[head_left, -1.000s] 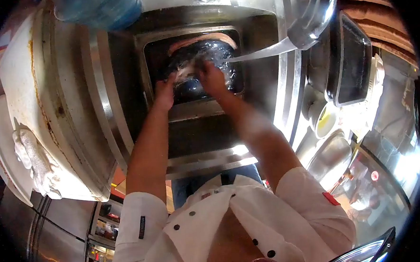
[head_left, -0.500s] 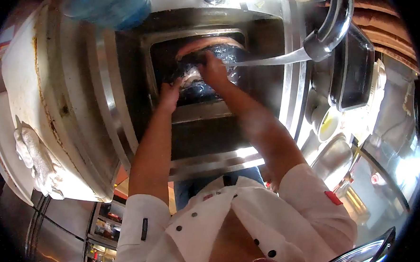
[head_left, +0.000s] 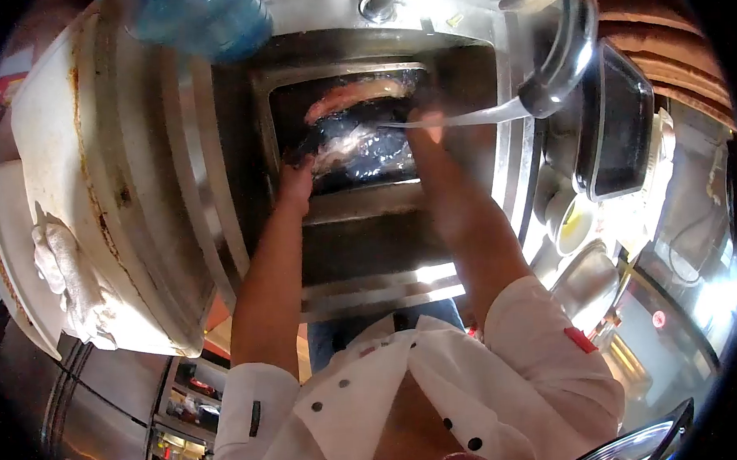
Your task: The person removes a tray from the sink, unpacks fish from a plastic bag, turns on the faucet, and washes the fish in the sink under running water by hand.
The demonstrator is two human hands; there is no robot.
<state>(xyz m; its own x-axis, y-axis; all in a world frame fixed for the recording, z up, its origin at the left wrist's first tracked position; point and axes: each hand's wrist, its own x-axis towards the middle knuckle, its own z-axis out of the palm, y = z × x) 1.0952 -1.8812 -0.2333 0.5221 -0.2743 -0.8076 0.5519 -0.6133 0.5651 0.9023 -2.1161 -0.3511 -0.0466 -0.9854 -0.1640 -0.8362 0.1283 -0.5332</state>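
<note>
In the head view, a dark rectangular pan sits in the metal sink with water in it. A long pinkish piece of raw flesh lies along its far side. Nearer me is a wet piece with dark skin and pale flesh, possibly fish. My left hand is closed on the left end of that piece, its fingertips partly hidden. My right hand is at the pan's right side, under the water stream; motion and water smear its fingers.
The curved metal faucet reaches in from the upper right. A blue plastic container stands beyond the sink. At right are a black tray and a white bowl. A white cloth lies on the white surface at left.
My right hand has moved right, from the middle of the dark-and-pale piece to the pan's right side. My left hand stays at the left end. The pinkish piece is more exposed.
</note>
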